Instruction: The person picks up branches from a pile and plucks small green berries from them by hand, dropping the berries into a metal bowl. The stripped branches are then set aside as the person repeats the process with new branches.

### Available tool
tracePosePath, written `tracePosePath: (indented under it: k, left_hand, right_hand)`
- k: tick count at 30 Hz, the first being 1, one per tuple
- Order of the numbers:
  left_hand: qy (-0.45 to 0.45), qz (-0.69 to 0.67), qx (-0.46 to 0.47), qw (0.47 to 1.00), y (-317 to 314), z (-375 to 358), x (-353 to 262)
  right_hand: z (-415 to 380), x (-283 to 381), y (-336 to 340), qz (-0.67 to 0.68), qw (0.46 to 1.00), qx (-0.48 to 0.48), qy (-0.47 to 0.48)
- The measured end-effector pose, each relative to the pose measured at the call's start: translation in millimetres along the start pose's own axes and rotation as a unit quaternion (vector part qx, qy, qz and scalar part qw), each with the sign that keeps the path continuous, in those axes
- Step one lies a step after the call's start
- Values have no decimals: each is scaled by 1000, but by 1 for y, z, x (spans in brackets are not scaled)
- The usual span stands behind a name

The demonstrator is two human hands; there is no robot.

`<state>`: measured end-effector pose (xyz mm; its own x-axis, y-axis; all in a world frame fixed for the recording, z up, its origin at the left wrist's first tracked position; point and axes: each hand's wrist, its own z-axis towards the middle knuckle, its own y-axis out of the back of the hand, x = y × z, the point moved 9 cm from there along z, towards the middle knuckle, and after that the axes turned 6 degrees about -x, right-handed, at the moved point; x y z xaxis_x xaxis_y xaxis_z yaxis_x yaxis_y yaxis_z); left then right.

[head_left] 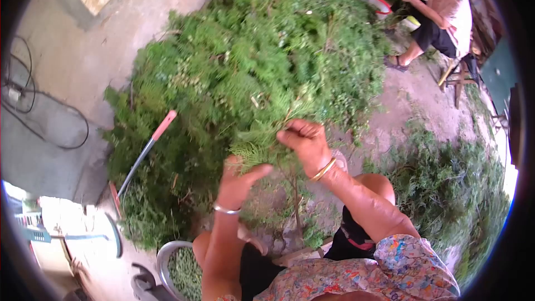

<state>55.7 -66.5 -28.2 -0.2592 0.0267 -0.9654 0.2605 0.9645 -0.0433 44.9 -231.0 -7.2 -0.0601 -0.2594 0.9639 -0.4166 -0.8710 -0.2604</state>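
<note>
- Leafy sprig: centre of the frame, above the near edge of the large green pile; feathery, flat-fronded, on a thin stem.
- Right hand: thumb and fingers closed narrow, pinching what appears to be the sprig's stem; gold bracelet at the wrist.
- Left hand: thumb spread wide; fingertips partly behind fronds, so grip cannot be told. Silver bracelet at the wrist.
- Surface: hard, dusty floor, pale at upper left, littered with green scraps near the knees.
- Large pile: rounded, loose, fine-leaved, with woody twigs showing.
- Second pile: right of the frame, similar foliage.
- Metal basin: lower left, smooth round rim, small green pieces inside.
- Long-handled tool: left, pink grip, grey shaft, angled against the large pile's edge.
- Upper right: a seated person beside a red-rimmed bowl.
- Clearance: bare floor separates the two piles at right of centre; the basin stands just beside the left forearm.
</note>
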Motion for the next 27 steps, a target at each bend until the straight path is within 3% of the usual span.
tracePosePath:
  k: [2,3,5,7,9,11,13,14,17,19,21,22,25,27]
  left_hand:
    - [-177,-7,-55,983,36,20,-16]
    - [-191,-141,-67,969,40,22,-27]
    - [-229,-105,-151,956,57,17,-42]
    - [-231,-74,-146,959,55,14,-48]
    - [-207,-52,-128,968,37,5,-57]
    - [-287,-64,-89,952,6,-35,-111]
    - [-472,-84,-4,878,-17,-98,-178]
    - [-477,-73,105,870,-25,-114,-189]
    - [-512,12,223,829,-44,-118,-184]
    - [-382,159,19,910,-34,-61,-130]
    - [-313,241,-40,918,-24,-28,-83]
    - [-265,150,-35,952,-21,-16,-64]
    - [-285,192,-70,937,-6,0,-46]
    - [-260,143,-90,951,5,9,-37]
  right_hand:
    - [0,5,3,-59,997,1,52]
    - [-2,10,1,-130,986,5,102]
    - [-8,9,-8,-279,950,23,141]
    - [-12,-5,-16,-285,938,28,195]
    - [-19,-3,-20,-258,952,18,162]
    - [-16,0,-21,-266,954,33,138]
    - [-20,-3,-27,-249,955,43,153]
    - [-23,-7,-26,-249,957,44,143]
    - [-19,-20,-28,-190,977,95,13]
    - [-20,-24,-29,-156,983,98,2]
    - [-22,-15,-31,-176,977,80,87]
    - [-23,-15,-31,-211,964,49,155]
    - [-25,-27,-33,-282,941,49,178]
    - [-26,-34,-35,-325,929,64,163]
